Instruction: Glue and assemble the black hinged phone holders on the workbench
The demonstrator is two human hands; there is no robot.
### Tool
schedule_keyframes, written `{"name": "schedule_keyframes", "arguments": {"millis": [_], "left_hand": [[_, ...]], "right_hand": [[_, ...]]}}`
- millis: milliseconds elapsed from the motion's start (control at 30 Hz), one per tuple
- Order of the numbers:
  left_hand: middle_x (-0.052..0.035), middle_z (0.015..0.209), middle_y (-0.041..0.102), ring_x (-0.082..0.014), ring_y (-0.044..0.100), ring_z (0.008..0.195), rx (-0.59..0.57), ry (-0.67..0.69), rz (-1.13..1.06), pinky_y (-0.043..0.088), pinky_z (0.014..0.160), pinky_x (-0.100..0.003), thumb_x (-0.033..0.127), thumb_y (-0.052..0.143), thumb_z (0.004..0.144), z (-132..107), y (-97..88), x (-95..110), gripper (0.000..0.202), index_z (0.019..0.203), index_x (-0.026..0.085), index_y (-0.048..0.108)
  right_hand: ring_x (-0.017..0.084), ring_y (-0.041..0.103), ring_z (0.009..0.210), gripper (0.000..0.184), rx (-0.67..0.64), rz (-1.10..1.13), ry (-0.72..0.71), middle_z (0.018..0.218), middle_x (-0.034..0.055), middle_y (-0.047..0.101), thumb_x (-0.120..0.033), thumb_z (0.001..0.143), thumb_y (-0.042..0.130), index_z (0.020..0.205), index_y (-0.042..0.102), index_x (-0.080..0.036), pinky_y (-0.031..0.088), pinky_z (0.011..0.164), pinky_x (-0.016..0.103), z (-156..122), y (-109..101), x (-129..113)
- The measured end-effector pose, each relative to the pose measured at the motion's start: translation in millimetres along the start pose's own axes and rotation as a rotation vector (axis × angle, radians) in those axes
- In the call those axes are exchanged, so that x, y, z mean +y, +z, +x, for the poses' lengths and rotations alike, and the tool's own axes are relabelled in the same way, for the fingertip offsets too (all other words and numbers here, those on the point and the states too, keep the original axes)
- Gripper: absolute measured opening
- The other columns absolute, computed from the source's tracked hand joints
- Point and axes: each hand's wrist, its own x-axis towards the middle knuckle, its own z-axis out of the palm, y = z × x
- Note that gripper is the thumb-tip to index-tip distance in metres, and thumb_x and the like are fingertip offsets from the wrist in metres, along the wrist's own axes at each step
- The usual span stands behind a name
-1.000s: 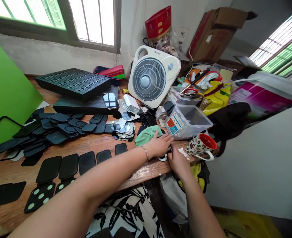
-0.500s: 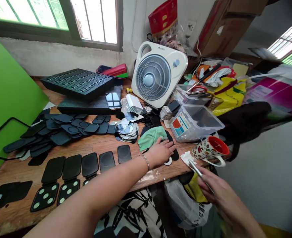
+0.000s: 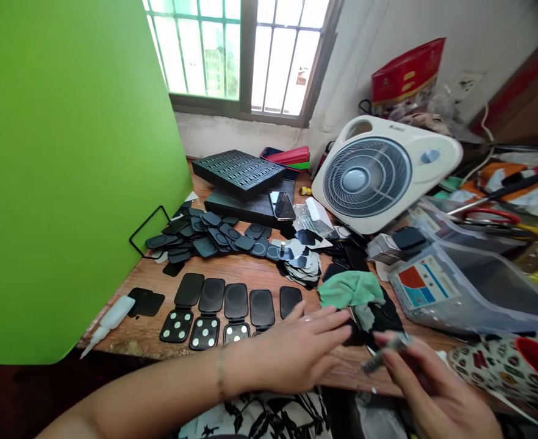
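My left hand (image 3: 299, 344) hovers over the front of the wooden table (image 3: 127, 341), fingers stretched out and holding nothing that I can see. Just beyond it lies a green cloth (image 3: 354, 289) on black flat pieces. My right hand (image 3: 438, 387), near the table's front edge, pinches a slim silver tool (image 3: 379, 360); motion blur hides its exact kind. To the left of my left hand is a row of hinged black square pads, such as this pad (image 3: 175, 325) with pale round dots on its lower half. A single black pad (image 3: 291, 302) lies by my left fingers.
A patterned mug (image 3: 484, 363) and clear plastic bins (image 3: 470, 286) stand at the right. Behind are a box fan (image 3: 383, 177), a pile of black pads (image 3: 214, 235) and a phone (image 3: 282, 206). A green panel (image 3: 77, 183) and a white squeeze bottle (image 3: 111, 320) are at the left.
The view has swung left. My left hand has come off the black pieces by the green cloth and moved left and nearer. My right hand has moved in over the table edge with the silver tool.
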Motion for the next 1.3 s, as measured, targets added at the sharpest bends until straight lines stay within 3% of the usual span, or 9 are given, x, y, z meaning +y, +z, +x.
{"name": "schedule_keyframes", "arguments": {"millis": [100,200,367,500,667,867,1033,1167,1300], "left_hand": [[-0.0011,0.151,0.033,-0.0165,0.032,0.138,0.05,-0.188,-0.1,0.027,0.114,-0.044,0.027,0.041,0.095,-72,-25.7,-6,0.051,0.144,0.027,0.03],[-0.0001,0.148,0.038,-0.0163,0.037,0.135,0.122,-0.342,-0.119,0.034,0.111,-0.036,0.028,0.044,0.094,-122,-33.6,-18,0.05,0.143,0.029,0.035],[-0.0014,0.14,0.048,-0.0175,0.047,0.128,0.308,-0.446,-0.095,0.041,0.106,-0.03,0.025,0.05,0.091,-160,-32.9,-41,0.047,0.137,0.029,0.046],[-0.0008,0.135,0.054,-0.0187,0.053,0.123,0.446,-0.445,-0.119,0.045,0.102,-0.028,0.029,0.054,0.089,-170,-30.7,-60,0.046,0.134,0.032,0.049],[-0.0016,0.135,0.055,-0.0198,0.053,0.123,0.467,-0.416,-0.181,0.046,0.101,-0.028,0.033,0.052,0.09,-171,-31.3,-79,0.046,0.136,0.032,0.048],[0.0,0.133,0.056,-0.0175,0.054,0.121,0.471,-0.386,-0.146,0.045,0.102,-0.025,0.03,0.054,0.09,-167,-36.0,-89,0.046,0.135,0.031,0.048],[0.0006,0.134,0.055,-0.0161,0.052,0.123,0.382,-0.379,-0.083,0.043,0.104,-0.025,0.025,0.053,0.09,-170,-46.3,-85,0.048,0.137,0.03,0.046],[-0.0003,0.141,0.048,-0.0158,0.042,0.132,0.243,-0.505,0.019,0.037,0.11,-0.033,0.025,0.044,0.095,-178,-53.1,-85,0.046,0.141,0.028,0.039],[-0.0065,0.152,0.029,-0.0273,0.022,0.141,0.109,-0.518,0.193,0.026,0.112,-0.054,0.035,0.051,0.091,-181,-44.3,-92,0.061,0.146,0.026,0.027]], "right_hand": [[0.021,0.066,0.076,0.027,-0.059,0.012,-0.231,0.095,0.0062,0.068,-0.046,0.078,0.063,0.098,0.064,-0.027,0.057,0.07,0.036,53,54,-54],[0.019,0.068,0.076,0.023,-0.119,0.178,-0.435,0.097,0.007,0.069,-0.039,0.08,0.063,0.093,0.058,-0.021,0.057,0.074,0.036,118,124,-92],[0.016,0.069,0.074,0.022,-0.089,0.195,-0.561,0.095,0.0093,0.067,-0.034,0.086,0.049,0.098,0.05,-0.016,0.057,0.072,0.032,224,234,-125],[0.016,0.069,0.077,0.02,-0.07,0.094,-0.64,0.094,0.0086,0.067,-0.03,0.089,0.044,0.101,0.05,-0.016,0.054,0.074,0.031,273,278,-151],[0.023,0.064,0.095,0.024,-0.068,-0.139,-0.725,0.098,0.0106,0.066,-0.027,0.09,0.043,0.107,0.056,-0.017,0.046,0.091,0.039,278,285,-147],[0.027,0.049,0.123,0.033,-0.239,-0.406,-0.778,0.129,0.0194,0.054,-0.016,0.085,0.047,0.115,0.059,-0.01,0.036,0.105,0.042,264,304,-82],[0.034,0.03,0.137,0.072,-0.372,-0.511,-0.766,0.145,0.027,0.033,-0.025,0.074,0.069,0.136,0.04,0.0,0.027,0.112,0.048,262,318,-65],[0.028,0.027,0.14,0.07,-0.41,-0.526,-0.734,0.152,0.0201,0.024,-0.026,0.081,0.063,0.142,0.034,-0.007,0.027,0.114,0.043,245,285,-76],[0.026,0.041,0.132,0.048,-0.446,-0.459,-0.686,0.145,0.0118,0.041,-0.03,0.086,0.058,0.132,0.051,-0.018,0.034,0.11,0.043,195,213,-70]]}}
